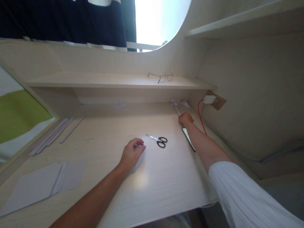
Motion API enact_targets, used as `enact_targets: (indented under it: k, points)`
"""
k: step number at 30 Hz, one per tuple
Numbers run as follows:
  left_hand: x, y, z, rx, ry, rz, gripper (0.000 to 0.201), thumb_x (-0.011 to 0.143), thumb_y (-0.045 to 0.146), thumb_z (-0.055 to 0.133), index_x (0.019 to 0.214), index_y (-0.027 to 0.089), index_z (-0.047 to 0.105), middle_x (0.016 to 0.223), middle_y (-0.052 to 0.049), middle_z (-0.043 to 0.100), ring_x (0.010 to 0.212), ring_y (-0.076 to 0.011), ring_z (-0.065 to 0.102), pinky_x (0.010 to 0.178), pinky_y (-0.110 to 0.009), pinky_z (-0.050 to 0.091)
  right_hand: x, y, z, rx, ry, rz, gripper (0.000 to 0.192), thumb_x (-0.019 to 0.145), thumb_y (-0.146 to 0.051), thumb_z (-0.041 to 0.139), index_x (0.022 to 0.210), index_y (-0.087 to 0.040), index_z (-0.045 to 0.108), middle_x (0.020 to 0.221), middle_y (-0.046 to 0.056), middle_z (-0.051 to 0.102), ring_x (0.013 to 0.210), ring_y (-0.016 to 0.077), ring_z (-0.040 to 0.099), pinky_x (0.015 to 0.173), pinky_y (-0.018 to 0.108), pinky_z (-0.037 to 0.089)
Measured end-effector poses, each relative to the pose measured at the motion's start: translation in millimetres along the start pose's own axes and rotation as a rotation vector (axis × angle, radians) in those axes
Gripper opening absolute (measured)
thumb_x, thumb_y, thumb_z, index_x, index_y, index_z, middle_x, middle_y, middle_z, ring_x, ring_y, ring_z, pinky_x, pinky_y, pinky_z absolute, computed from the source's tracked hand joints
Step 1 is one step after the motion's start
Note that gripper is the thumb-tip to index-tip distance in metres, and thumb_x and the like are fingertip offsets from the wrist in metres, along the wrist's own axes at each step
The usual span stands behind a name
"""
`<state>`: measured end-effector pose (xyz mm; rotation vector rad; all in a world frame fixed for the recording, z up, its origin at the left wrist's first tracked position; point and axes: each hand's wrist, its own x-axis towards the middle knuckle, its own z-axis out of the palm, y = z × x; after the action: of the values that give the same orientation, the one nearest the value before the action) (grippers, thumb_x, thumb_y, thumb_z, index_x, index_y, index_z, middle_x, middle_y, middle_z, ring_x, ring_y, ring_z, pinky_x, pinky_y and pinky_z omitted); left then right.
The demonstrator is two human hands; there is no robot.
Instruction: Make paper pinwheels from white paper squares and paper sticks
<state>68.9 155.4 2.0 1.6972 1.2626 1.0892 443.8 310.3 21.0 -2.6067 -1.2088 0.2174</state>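
Observation:
My right hand [186, 118] reaches to the far right of the desk. Its fingers are closed on a thin pale paper stick [177, 110] with a crumpled, light purple paper tip, perhaps a paper flower, near the back wall. A phone [188, 138] lies partly hidden under my right forearm. My left hand [131, 153] hovers over or rests on the middle of the desk, loosely curled, thumb and fingers slightly apart, with nothing visible in it. Just right of it lie scissors [158, 140] with black handles, blades pointing left.
White paper sheets [35, 183] are stacked at the front left, with several narrow paper strips [51, 137] behind. Glasses [165, 77] sit on the low shelf [106, 80]. A charger [209, 99] with a red cable [200, 117] is plugged in at the right wall.

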Motion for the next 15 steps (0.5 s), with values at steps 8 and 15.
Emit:
enact_targets:
  k: [8, 15]
  points:
    - [-1, -3, 0.2, 0.051, 0.017, 0.001, 0.016, 0.08, 0.031, 0.067, 0.091, 0.021, 0.07, 0.095, -0.005, 0.074, 0.091, -0.0225, 0.067, 0.084, -0.036, 0.051, -9, -8, -6, -0.044, 0.082, -0.041, 0.034, 0.099, -0.034, 0.065, 0.126, -0.013, 0.065, 0.127, 0.015, 0.066, 0.112, 0.027, 0.066, 0.096, 0.047, 0.056]
    - [0, -3, 3.9, 0.058, 0.049, 0.017, 0.014, 0.079, 0.026, 0.068, 0.092, 0.02, 0.069, 0.093, -0.005, 0.073, 0.088, -0.022, 0.068, 0.085, -0.037, 0.052, -54, -34, -17, -0.009, 0.202, -0.281, 0.045, 0.092, -0.026, 0.062, 0.133, -0.009, 0.065, 0.139, 0.026, 0.059, 0.136, 0.04, 0.047, 0.107, 0.055, 0.037]
